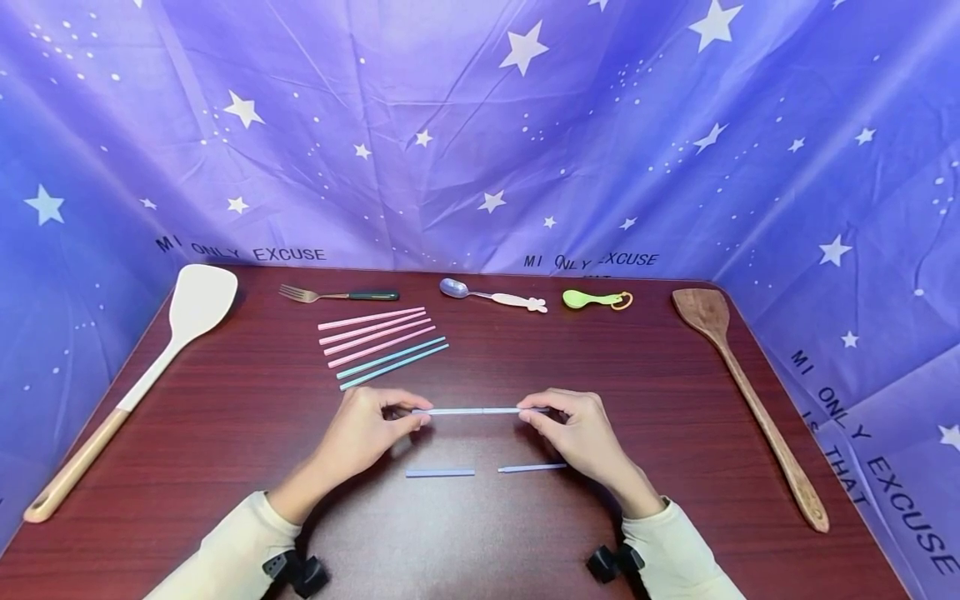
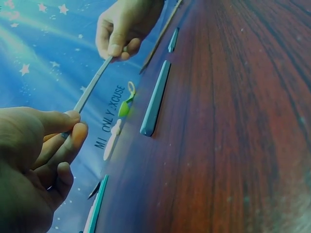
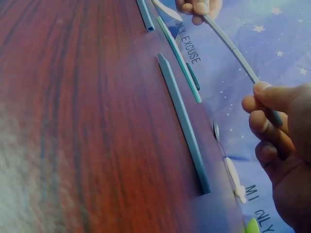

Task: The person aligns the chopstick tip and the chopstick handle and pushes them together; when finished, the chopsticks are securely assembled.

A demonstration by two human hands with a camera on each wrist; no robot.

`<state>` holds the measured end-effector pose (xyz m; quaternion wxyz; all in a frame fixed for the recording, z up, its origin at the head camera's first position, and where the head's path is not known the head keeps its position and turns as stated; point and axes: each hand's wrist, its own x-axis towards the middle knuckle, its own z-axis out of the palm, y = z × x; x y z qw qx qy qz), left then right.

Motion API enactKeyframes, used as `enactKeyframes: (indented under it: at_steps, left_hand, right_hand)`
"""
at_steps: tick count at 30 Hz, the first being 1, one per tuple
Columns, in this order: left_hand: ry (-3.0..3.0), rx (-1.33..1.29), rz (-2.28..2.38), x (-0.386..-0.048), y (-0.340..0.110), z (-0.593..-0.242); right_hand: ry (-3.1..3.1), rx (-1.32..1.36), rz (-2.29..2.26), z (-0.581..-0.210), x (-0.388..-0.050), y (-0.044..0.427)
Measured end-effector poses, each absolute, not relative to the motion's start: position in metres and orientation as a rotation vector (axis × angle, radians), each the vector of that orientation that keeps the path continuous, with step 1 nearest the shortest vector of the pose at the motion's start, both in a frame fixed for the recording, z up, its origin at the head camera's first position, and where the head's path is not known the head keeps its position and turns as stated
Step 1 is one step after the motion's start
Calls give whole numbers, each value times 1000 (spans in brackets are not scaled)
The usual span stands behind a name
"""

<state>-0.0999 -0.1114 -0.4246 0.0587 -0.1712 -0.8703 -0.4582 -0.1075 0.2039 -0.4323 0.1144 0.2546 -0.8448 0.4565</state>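
Note:
Between both hands a thin lavender chopstick (image 1: 476, 411) is held level above the table, a seam showing near its middle. My left hand (image 1: 375, 427) pinches one end between thumb and fingers. At the other end my right hand (image 1: 576, 425) pinches it the same way. Two chopstick halves lie nearer on the table: a plain-ended half (image 1: 440, 473) at the left, and a half with a narrow tip (image 1: 531, 468) by the right wrist. In the right wrist view that narrow-tipped half (image 3: 182, 121) shows its stepped end.
Several pink chopsticks (image 1: 375, 333) and two turquoise ones (image 1: 393, 360) lie beyond my left hand. Along the back are a fork (image 1: 337, 295), a spoon (image 1: 495, 296) and green measuring spoons (image 1: 592, 298). A white spatula (image 1: 202, 304) lies left, a wooden spatula (image 1: 738, 367) right.

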Motion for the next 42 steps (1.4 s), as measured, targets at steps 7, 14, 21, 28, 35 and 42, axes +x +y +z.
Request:
enactKeyframes:
  at_steps: [7, 14, 21, 28, 35, 42]
  left_hand:
    - [-2638, -501, -1391, -98, -108, -426]
    - [-2633, -498, -1382, -98, -108, -427]
    - [-2605, -520, -1330, -100, -113, -423]
    - [-2631, -520, -1298, -98, -124, -425]
    - [-2604, -497, -1190, -94, -144, -432]
    - [-2581, -334, -1071, -101, -173, -447]
  right_hand:
    - [-2448, 748, 1362, -433, -107, 203]
    - [-2448, 771, 1348, -436, -106, 202]
    - [-2439, 778, 1383, -437, -106, 203]
    - [-2481, 725, 1418, -436, -106, 203]
    - [-2560, 676, 1440, -437, -106, 204]
    - [-2648, 784, 1354, -442, -101, 215]
